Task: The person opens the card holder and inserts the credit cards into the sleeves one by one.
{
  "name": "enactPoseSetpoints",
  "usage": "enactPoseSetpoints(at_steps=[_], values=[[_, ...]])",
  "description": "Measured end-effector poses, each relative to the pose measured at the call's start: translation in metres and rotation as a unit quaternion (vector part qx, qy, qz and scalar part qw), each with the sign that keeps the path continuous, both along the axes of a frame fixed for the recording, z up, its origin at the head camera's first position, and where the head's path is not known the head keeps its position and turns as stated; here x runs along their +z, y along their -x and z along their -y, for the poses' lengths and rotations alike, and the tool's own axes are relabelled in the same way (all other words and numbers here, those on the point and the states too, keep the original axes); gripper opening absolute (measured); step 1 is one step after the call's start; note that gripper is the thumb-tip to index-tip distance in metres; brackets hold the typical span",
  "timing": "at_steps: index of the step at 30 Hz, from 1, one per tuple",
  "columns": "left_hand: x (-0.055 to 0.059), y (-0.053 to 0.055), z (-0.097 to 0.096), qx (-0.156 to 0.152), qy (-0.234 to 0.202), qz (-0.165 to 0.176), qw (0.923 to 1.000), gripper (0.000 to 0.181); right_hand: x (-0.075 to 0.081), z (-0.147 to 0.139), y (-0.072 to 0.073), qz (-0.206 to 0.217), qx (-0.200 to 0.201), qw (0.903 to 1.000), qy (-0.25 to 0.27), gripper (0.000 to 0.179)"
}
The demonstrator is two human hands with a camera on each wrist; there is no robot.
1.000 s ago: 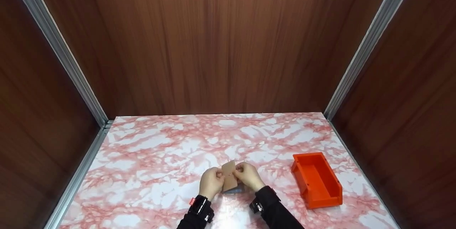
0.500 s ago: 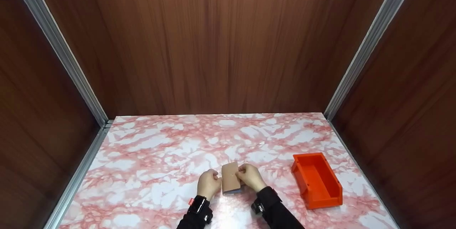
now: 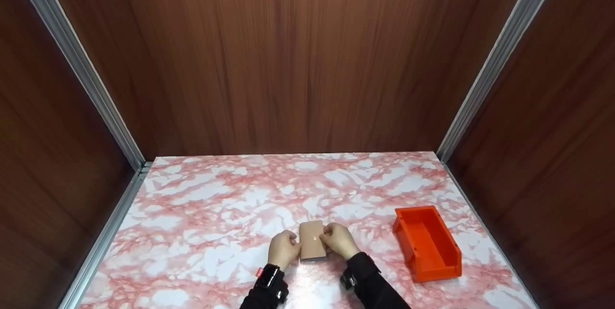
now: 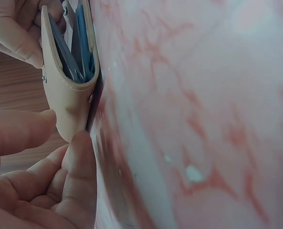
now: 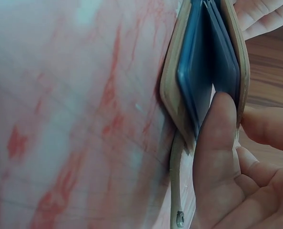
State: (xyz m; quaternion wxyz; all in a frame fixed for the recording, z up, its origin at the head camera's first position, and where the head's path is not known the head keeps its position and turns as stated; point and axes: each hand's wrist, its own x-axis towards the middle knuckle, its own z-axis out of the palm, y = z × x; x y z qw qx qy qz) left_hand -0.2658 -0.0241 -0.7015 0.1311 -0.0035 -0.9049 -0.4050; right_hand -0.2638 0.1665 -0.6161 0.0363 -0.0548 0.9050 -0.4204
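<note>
A tan card wallet [image 3: 312, 240] lies on the table between both hands, its spine toward the left hand and its opening toward the right. Blue card sleeves [image 5: 196, 76] fan slightly apart inside, and the upper cover stands a little raised. My left hand [image 3: 283, 250] holds the spine between thumb and forefinger, as the left wrist view shows. On the other side, my right hand [image 3: 340, 241] pinches the free edge of the upper cover, one digit inside and another outside. A strap [image 5: 175, 176] with a metal snap [image 5: 180, 219] sticks out from the lower cover.
An orange open-front bin [image 3: 430, 244] stands to the right of the hands. The table [image 3: 216, 193] has a red and white marbled top. Brown wood-grain panels [image 3: 288, 59] with metal corner rails [image 3: 504, 54] enclose it at the back and sides.
The wallet's upper cover has come down from a tilted, raised position to nearly flat, with its tan face now turned upward. Both hands have stayed at its sides with small shifts.
</note>
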Motion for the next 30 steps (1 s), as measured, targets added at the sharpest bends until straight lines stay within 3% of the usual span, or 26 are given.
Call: enactPoseSetpoints(at_steps=[4,10,17,30], values=[[0.006,-0.003,-0.001,-0.004,-0.007,0.009,0.9999,0.022,-0.001,-0.001,0.0,-0.013,0.0,0.9998,-0.012,0.014],[0.016,-0.011,-0.004,-0.007,-0.015,-0.019,0.9997,0.018,-0.004,-0.002,-0.002,-0.033,0.004,0.9993,-0.015,0.013],[0.009,-0.007,-0.007,-0.007,0.01,-0.037,0.9992,0.014,-0.005,-0.002,-0.001,-0.049,0.002,0.9983,-0.032,0.013],[-0.001,-0.001,-0.007,-0.027,-0.006,-0.028,0.9992,0.01,-0.007,-0.003,-0.004,-0.073,-0.002,0.9964,-0.044,0.016]])
